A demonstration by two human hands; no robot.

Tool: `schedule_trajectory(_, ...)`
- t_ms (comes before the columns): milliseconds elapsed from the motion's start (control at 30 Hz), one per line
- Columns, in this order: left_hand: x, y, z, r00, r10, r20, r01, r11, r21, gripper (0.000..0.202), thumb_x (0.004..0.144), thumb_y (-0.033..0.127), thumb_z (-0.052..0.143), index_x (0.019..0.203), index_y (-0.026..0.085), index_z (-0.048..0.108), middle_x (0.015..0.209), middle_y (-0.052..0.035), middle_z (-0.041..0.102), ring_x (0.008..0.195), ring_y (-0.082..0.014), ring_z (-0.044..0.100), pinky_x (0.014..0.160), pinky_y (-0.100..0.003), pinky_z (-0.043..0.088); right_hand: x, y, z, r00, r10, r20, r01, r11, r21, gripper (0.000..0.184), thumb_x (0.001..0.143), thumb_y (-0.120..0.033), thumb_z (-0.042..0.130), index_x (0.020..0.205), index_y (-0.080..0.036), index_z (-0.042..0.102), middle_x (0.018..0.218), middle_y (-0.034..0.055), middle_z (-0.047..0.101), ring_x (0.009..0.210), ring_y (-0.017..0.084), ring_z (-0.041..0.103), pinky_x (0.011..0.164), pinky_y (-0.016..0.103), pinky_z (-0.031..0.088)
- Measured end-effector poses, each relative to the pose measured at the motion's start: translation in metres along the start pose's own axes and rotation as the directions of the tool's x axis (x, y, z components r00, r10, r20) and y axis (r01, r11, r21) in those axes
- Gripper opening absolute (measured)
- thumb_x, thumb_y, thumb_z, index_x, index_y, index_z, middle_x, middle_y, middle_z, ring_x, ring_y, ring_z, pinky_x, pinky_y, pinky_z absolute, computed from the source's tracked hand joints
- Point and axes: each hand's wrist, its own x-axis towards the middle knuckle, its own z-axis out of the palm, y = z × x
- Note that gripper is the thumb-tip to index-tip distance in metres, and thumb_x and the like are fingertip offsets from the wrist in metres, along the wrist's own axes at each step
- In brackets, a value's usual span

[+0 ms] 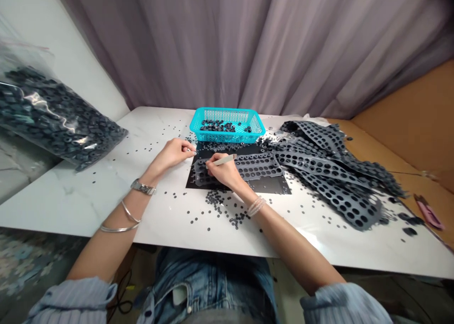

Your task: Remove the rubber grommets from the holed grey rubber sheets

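A dark rubber sheet (253, 165) full of round holes lies on a black mat (273, 184) in the middle of the white table (106, 191). My right hand (222, 171) rests on the sheet's left part, closed round a thin pale tool (224, 160) that points right. My left hand (174, 152) hovers just left of the sheet, fingers pinched together on something I cannot make out. Behind the sheet stands a turquoise basket (227, 134) holding several small black rubber rings.
A heap of punched-out rubber sheets (329, 172) covers the right side. A clear bag of black rings (46, 118) sits at the left. Small black discs (223, 210) litter the table. A pink tool (429, 211) lies at far right by a brown board.
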Motion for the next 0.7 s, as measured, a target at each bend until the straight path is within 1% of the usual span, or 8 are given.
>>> schedule_trajectory(67, 0.003, -0.002, 0.0, 0.994, -0.11, 0.009, 0.109, 0.969, -0.221, 0.009, 0.065, 0.02, 0.079, 0.073, 0.017, 0.074, 0.067, -0.0006, 0.063, 0.061, -0.012, 0.048, 0.056, -0.024, 0.033, 0.001, 0.002, 0.0, 0.999, 0.054, -0.007, -0.052, 0.988, 0.147, 0.016, 0.082, -0.024, 0.06, 0.066, -0.02, 0.057, 0.058, 0.0018, 0.064, 0.056, 0.015, 0.064, 0.051, 0.024, 0.051)
schedule_trajectory(100, 0.005, -0.002, 0.003, 0.984, -0.17, 0.056, 0.178, 0.914, -0.364, 0.01, 0.066, 0.018, 0.079, 0.074, 0.016, 0.074, 0.069, -0.0013, 0.063, 0.061, -0.0108, 0.049, 0.054, -0.023, 0.033, 0.001, 0.002, 0.0, 0.997, 0.079, -0.02, -0.073, 0.973, 0.221, 0.016, 0.082, -0.025, 0.06, 0.067, -0.02, 0.057, 0.059, 0.0016, 0.064, 0.057, 0.015, 0.065, 0.051, 0.024, 0.053)
schedule_trajectory(167, 0.007, -0.002, 0.009, 0.952, -0.234, 0.196, 0.306, 0.742, -0.597, 0.01, 0.069, 0.012, 0.078, 0.077, 0.014, 0.071, 0.069, -0.0016, 0.061, 0.06, -0.0084, 0.049, 0.051, -0.02, 0.033, 0.002, 0.002, -0.003, 0.991, 0.122, -0.06, -0.095, 0.937, 0.337, 0.016, 0.082, -0.028, 0.061, 0.069, -0.02, 0.055, 0.06, 0.001, 0.064, 0.059, 0.015, 0.067, 0.051, 0.023, 0.056)
schedule_trajectory(233, 0.008, -0.001, 0.015, 0.921, -0.233, 0.312, 0.389, 0.586, -0.711, 0.01, 0.071, 0.008, 0.076, 0.077, 0.012, 0.069, 0.072, -0.0031, 0.061, 0.061, -0.007, 0.051, 0.05, -0.018, 0.034, 0.004, 0.002, -0.007, 0.985, 0.142, -0.103, -0.09, 0.913, 0.397, 0.017, 0.081, -0.029, 0.061, 0.069, -0.019, 0.055, 0.059, 0.0002, 0.063, 0.06, 0.015, 0.068, 0.05, 0.023, 0.057)
schedule_trajectory(433, 0.008, 0.001, 0.018, 0.882, -0.196, 0.428, 0.471, 0.37, -0.801, 0.018, 0.081, 0.005, 0.068, 0.098, 0.01, 0.072, 0.083, -0.0082, 0.064, 0.064, -0.0063, 0.053, 0.05, -0.015, 0.04, 0.008, 0.007, -0.014, 0.977, 0.152, -0.151, -0.071, 0.894, 0.443, 0.018, 0.08, -0.031, 0.063, 0.07, -0.019, 0.055, 0.06, -0.001, 0.062, 0.056, 0.013, 0.066, 0.047, 0.021, 0.056)
schedule_trajectory(567, 0.005, 0.008, 0.018, 0.875, -0.197, 0.441, 0.482, 0.294, -0.825, 0.009, 0.087, 0.007, 0.064, 0.092, 0.008, 0.072, 0.079, -0.0074, 0.061, 0.062, -0.0053, 0.052, 0.049, -0.012, 0.041, 0.007, 0.009, -0.013, 0.971, 0.192, -0.144, -0.118, 0.903, 0.412, 0.016, 0.081, -0.028, 0.062, 0.069, -0.019, 0.055, 0.056, -0.0019, 0.061, 0.056, 0.014, 0.066, 0.049, 0.022, 0.055)
schedule_trajectory(633, 0.004, 0.011, 0.018, 0.871, -0.21, 0.444, 0.488, 0.264, -0.832, 0.01, 0.09, 0.008, 0.061, 0.088, 0.007, 0.071, 0.076, -0.0065, 0.059, 0.06, -0.0044, 0.051, 0.047, -0.011, 0.041, 0.004, 0.006, -0.016, 0.981, 0.183, -0.058, -0.153, 0.929, 0.338, 0.015, 0.08, -0.026, 0.062, 0.068, -0.019, 0.056, 0.056, -0.0008, 0.063, 0.055, 0.013, 0.065, 0.052, 0.023, 0.054)
schedule_trajectory(700, 0.005, 0.012, 0.018, 0.867, -0.224, 0.445, 0.492, 0.237, -0.838, 0.012, 0.092, 0.01, 0.059, 0.085, 0.008, 0.07, 0.076, -0.0064, 0.059, 0.06, -0.0042, 0.051, 0.047, -0.011, 0.041, 0.0, 0.001, -0.023, 0.988, 0.124, 0.094, -0.143, 0.96, 0.242, 0.014, 0.079, -0.024, 0.063, 0.067, -0.019, 0.059, 0.059, 0.0012, 0.067, 0.058, 0.013, 0.066, 0.057, 0.023, 0.054)
